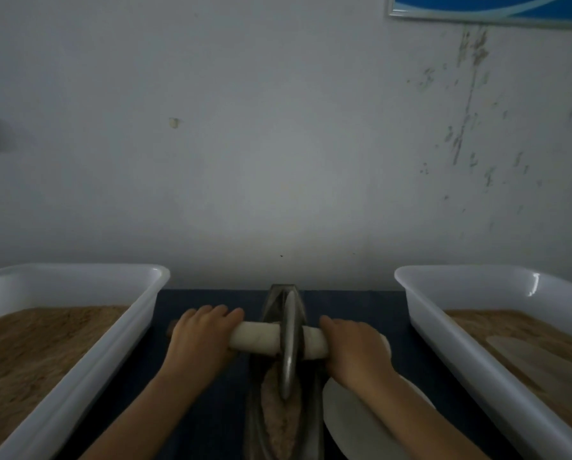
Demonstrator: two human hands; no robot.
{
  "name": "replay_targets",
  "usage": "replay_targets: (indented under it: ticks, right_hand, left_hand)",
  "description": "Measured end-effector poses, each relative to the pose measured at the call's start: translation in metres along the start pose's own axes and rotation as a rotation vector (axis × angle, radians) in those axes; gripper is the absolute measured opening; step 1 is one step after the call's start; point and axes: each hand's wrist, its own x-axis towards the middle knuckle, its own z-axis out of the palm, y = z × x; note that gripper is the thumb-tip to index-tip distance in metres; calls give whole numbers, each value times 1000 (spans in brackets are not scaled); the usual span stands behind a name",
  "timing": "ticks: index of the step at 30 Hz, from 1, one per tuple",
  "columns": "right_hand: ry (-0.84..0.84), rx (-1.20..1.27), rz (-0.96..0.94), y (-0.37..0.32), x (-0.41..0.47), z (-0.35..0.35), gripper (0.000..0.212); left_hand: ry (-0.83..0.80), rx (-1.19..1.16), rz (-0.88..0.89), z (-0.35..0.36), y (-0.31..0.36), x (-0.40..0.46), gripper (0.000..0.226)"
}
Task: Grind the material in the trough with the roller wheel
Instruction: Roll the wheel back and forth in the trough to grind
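Note:
A narrow metal trough (254,423) runs away from me down the middle of the dark blue table. Brown ground material (274,416) lies in its near half. The metal roller wheel (290,343) stands upright in the trough, toward its far end. A white-wrapped axle (258,338) passes through the wheel. My left hand (201,340) grips the axle's left side. My right hand (354,346) grips its right side. Both arms reach forward from the bottom of the view.
A white plastic tub (89,363) with brown granular material stands at the left. A second white tub (450,346) with similar material stands at the right. A white round dish (351,416) lies under my right forearm. A pale wall rises just behind the table.

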Motion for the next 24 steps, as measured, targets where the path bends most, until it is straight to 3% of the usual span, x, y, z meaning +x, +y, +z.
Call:
replay_targets:
  ticks: [4, 9, 14, 20, 24]
  right_hand:
    - [103, -45, -26, -1, 20, 0, 17]
    - [127, -112, -89, -6, 18, -2, 16]
    - [44, -160, -136, -11, -6, -14, 26]
    - [43, -100, -187, -21, -48, -37, 8]
    - [24, -91, -216, -30, -65, -52, 9]
  left_hand:
    - [-46, 127, -48, 19, -7, 21, 40]
    - [-122, -48, -82, 22, -7, 15, 29]
    - [-72, -27, -59, 10, -4, -21, 32]
    - [-70, -70, -37, -19, 6, -55, 29]
    - [14, -132, 18, -40, 7, -74, 37]
